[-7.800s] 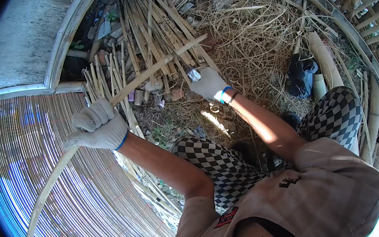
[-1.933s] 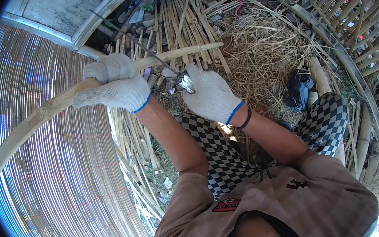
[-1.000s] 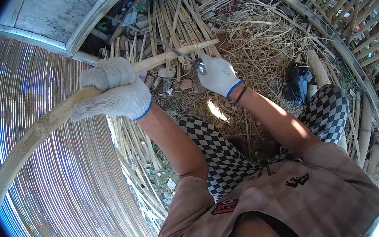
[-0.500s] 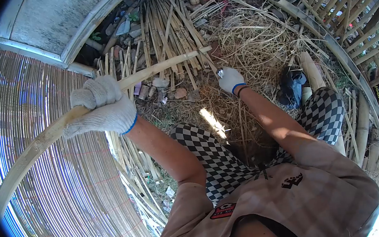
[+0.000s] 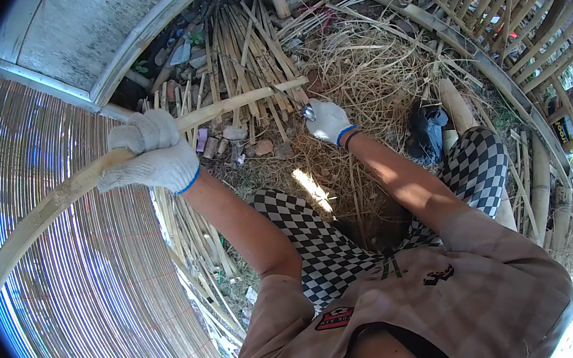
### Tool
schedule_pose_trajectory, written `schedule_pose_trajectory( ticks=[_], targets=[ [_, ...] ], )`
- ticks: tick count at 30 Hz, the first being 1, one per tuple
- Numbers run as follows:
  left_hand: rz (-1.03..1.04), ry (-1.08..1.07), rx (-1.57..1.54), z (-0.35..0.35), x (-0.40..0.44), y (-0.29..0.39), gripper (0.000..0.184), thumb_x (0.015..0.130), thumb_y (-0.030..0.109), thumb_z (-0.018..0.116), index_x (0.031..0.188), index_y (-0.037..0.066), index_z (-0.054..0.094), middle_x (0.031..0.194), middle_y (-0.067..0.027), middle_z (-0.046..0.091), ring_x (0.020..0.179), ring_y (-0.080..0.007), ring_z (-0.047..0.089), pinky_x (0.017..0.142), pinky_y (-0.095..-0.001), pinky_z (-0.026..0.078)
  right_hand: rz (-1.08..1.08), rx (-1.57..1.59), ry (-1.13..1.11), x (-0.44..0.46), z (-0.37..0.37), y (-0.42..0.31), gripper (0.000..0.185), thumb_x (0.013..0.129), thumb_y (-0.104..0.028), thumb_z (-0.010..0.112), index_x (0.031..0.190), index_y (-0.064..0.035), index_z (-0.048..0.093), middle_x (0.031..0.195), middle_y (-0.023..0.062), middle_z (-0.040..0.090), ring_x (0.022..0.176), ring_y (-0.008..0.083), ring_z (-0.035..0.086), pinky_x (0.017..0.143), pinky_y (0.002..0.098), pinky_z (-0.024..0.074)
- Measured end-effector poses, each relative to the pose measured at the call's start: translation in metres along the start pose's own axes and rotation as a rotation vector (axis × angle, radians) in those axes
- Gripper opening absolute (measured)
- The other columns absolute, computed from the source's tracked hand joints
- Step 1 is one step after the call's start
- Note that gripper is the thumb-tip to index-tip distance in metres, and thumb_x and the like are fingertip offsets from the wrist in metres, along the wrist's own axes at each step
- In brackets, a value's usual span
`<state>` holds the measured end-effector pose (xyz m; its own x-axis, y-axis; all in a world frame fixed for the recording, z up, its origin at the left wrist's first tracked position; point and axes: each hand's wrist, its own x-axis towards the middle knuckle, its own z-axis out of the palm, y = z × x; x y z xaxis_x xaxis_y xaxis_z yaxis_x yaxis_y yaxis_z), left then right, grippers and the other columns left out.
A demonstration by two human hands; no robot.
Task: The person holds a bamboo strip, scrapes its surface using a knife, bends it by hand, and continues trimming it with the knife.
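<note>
In a white knit glove, my left hand (image 5: 153, 152) is wrapped around a long split bamboo strip (image 5: 234, 104). The strip curves from the lower left edge past my fist, its far end a little above my other glove. My right hand (image 5: 329, 121), gloved too, is closed around a knife, whose shiny metal collar (image 5: 308, 113) shows at the front of the fist. Its thin dark blade (image 5: 261, 79) points up and left, crossing the strip near the far end. The glove hides the handle.
Cut bamboo strips (image 5: 263, 46) lie beyond my hands, more on the left (image 5: 196, 226). Shavings (image 5: 373, 68) cover the ground. A black plastic bag (image 5: 426, 134) lies by my right knee. A slatted bamboo screen (image 5: 84, 275) borders the left; a bamboo lattice (image 5: 517, 15) the right.
My right hand has shifted left, and the knife blade now shows across the bamboo strip. My left hand keeps its hold. The whole view has moved slightly.
</note>
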<state>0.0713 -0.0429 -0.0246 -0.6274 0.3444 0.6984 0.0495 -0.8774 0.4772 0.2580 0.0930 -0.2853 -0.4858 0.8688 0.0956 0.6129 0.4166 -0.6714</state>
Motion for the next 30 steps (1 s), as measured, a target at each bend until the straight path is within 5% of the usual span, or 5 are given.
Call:
schedule_pose_trajectory(
  ticks=[7, 12, 19, 24, 30],
  targets=[
    [-0.003, -0.360, -0.239, -0.021, 0.007, 0.002, 0.076, 0.080, 0.095, 0.029, 0.064, 0.021, 0.036, 0.051, 0.0055, 0.030, 0.041, -0.0077, 0.024, 0.036, -0.0243, 0.021, 0.686, 0.194, -0.302, 0.034, 0.043, 0.067, 0.036, 0.091, -0.022, 0.062, 0.117, 0.0025, 0.064, 0.100, 0.0253, 0.073, 0.092, 0.0400, 0.072, 0.083, 0.0469, 0.0567],
    [0.028, -0.196, -0.062, -0.009, 0.000, 0.003, 0.076, 0.079, 0.096, 0.029, 0.065, 0.022, 0.041, 0.051, 0.0068, 0.032, 0.039, -0.0057, 0.026, 0.033, -0.0214, 0.024, 0.416, 0.011, -0.111, 0.023, 0.040, 0.053, 0.039, 0.089, -0.024, 0.064, 0.118, 0.0026, 0.065, 0.111, 0.0249, 0.071, 0.104, 0.0403, 0.069, 0.093, 0.0472, 0.0549],
    [0.054, -0.306, -0.138, -0.006, 0.005, -0.014, 0.074, 0.084, 0.090, 0.036, 0.064, 0.019, 0.039, 0.051, 0.0055, 0.032, 0.040, -0.0070, 0.028, 0.034, -0.0242, 0.023, 0.720, 0.014, -0.369, 0.017, 0.040, 0.098, 0.038, 0.090, -0.023, 0.067, 0.122, -0.0023, 0.066, 0.116, 0.0215, 0.072, 0.110, 0.0336, 0.070, 0.091, 0.0449, 0.0566],
    [0.262, 0.427, 0.586, -0.034, -0.023, -0.134, 0.068, 0.103, 0.072, 0.027, 0.074, 0.013, 0.047, 0.061, -0.0004, 0.040, 0.054, -0.0137, 0.040, 0.048, -0.0315, 0.036, 0.460, -0.154, -0.627, 0.025, -0.013, 0.101, 0.050, 0.093, -0.041, 0.061, 0.107, 0.0071, 0.068, 0.093, 0.0211, 0.073, 0.081, 0.0274, 0.072, 0.070, 0.0380, 0.0599],
    [-0.133, 0.344, 0.064, -0.050, -0.024, -0.106, 0.071, 0.099, 0.078, 0.028, 0.074, 0.014, 0.045, 0.065, 0.0008, 0.042, 0.056, -0.0149, 0.041, 0.051, -0.0309, 0.037, 0.053, -0.272, -0.519, 0.010, -0.125, 0.029, 0.084, 0.082, -0.047, 0.076, 0.145, -0.0019, 0.045, 0.128, 0.0249, 0.064, 0.111, 0.0391, 0.066, 0.095, 0.0472, 0.0545]
  ],
)
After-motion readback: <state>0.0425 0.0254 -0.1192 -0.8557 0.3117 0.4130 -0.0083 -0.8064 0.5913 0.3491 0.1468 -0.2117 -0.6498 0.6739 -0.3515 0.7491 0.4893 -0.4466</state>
